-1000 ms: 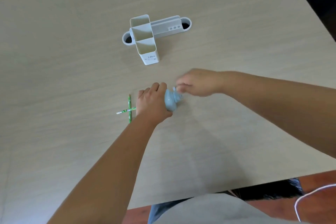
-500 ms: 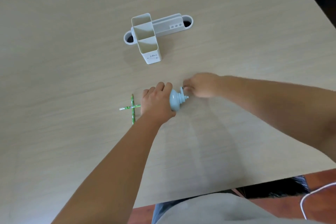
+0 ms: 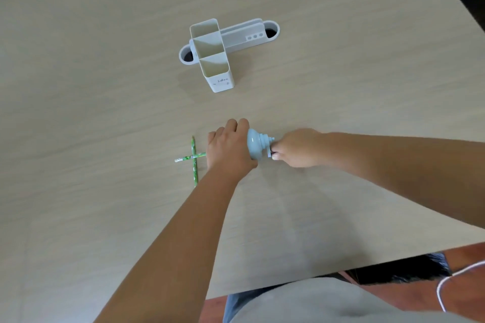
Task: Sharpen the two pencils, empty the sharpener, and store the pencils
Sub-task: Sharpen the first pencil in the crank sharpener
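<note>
A pale blue crank sharpener (image 3: 255,144) lies on the table with my left hand (image 3: 227,147) wrapped around its body. My right hand (image 3: 298,148) pinches the small crank handle at the sharpener's right end. One green patterned pencil (image 3: 189,158) pokes out horizontally from under my left hand, its inner end hidden. A second green pencil (image 3: 194,165) lies crosswise under or over it, pointing toward and away from me; which is on top I cannot tell.
A white desk organiser (image 3: 213,57) with two tall open compartments and a long low tray stands farther back, upright. The wooden table (image 3: 341,92) edge runs close to my body at the bottom right, with a white cable (image 3: 446,280) hanging there.
My right hand has swung lower around the sharpener's end while gripping the crank. My left hand, the sharpener and both pencils stay in place.
</note>
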Demonstrator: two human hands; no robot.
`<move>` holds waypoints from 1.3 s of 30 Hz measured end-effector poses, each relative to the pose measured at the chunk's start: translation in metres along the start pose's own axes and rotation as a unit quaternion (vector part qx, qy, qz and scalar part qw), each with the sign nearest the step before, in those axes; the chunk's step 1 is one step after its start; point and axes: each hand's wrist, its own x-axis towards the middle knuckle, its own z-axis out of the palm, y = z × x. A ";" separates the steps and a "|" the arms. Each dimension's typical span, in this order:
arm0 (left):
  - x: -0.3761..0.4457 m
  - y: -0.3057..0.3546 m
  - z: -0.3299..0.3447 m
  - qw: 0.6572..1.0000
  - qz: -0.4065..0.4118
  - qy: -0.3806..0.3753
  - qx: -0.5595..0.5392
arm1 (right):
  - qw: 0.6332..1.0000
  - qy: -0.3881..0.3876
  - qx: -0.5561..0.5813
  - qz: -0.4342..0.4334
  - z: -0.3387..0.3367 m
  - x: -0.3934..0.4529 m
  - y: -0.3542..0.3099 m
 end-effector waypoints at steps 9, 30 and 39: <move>0.001 -0.002 0.001 0.999 0.022 -0.011 0.022 | 0.992 0.088 0.073 0.045 -0.045 0.017 0.019; 0.001 0.003 0.001 1.000 -0.005 -0.014 0.000 | 0.997 0.014 0.063 0.045 0.005 -0.001 0.003; 0.004 0.000 -0.002 1.000 0.020 -0.013 0.019 | 0.978 0.139 0.155 0.014 -0.042 0.006 0.016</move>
